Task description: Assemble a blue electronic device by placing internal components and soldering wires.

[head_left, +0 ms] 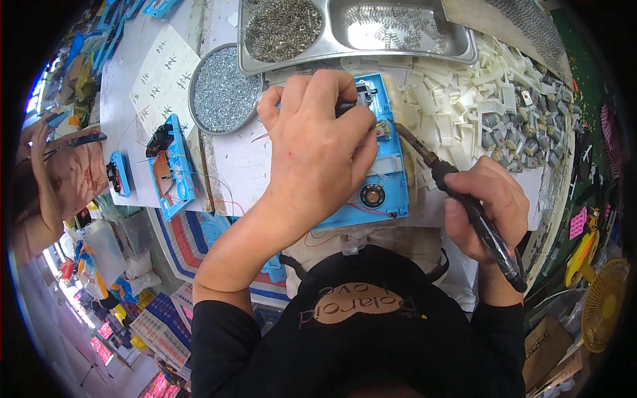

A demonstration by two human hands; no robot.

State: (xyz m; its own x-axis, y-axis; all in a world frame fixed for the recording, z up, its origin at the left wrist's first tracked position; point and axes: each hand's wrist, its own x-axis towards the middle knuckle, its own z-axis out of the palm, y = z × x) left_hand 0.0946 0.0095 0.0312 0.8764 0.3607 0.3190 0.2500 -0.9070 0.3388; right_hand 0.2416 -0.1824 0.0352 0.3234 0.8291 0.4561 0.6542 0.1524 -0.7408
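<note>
A blue plastic housing (391, 169) lies on the worktable in front of me, with a round speaker (372, 194) and thin wires at its near end. My left hand (315, 132) is over its left side, fingers curled and closed in a pinch. A small dark piece (344, 107) shows by the fingertips; its kind is hidden. My right hand (488, 209) grips the black handle of a soldering iron (474, 219). The iron's tip points up and left, close to a small metal part (382, 130) in the housing. Whether they touch I cannot tell.
A round tin of small screws (225, 131) and a steel tray (332, 61) of small metal parts stand beyond. White plastic pieces (458, 109) and grey blocks (531, 129) are heaped at right. Another blue housing (180, 169) lies left; a person (66, 169) is beyond it.
</note>
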